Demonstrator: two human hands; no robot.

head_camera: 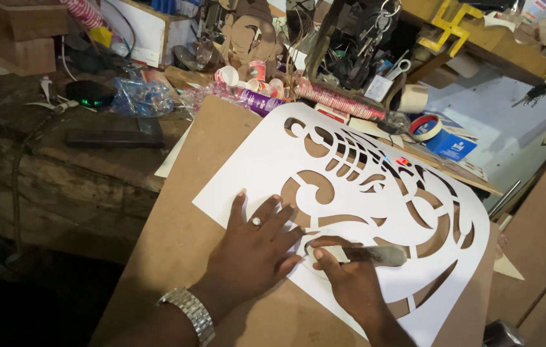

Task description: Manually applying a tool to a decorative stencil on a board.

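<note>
The person's left hand (pixel 254 247) lies flat, palm down, fingers spread and pointing up and to the right (a ring sits on one finger, a metal watch band on the wrist). The right hand (pixel 347 279) is curled just beside it, thumb and fingers pinched closed, its forearm running toward the lower right.

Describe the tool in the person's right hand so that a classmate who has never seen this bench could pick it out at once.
Start at the large brown board leaning over the cluttered workbench, then the white cut-out stencil sheet lying on it. Near the sheet's lower edge the left hand presses flat, and beside it the right hand grips the tool. It is a short, flat, silvery knife-like piece, the only metal thing lying on the white sheet.
</note>
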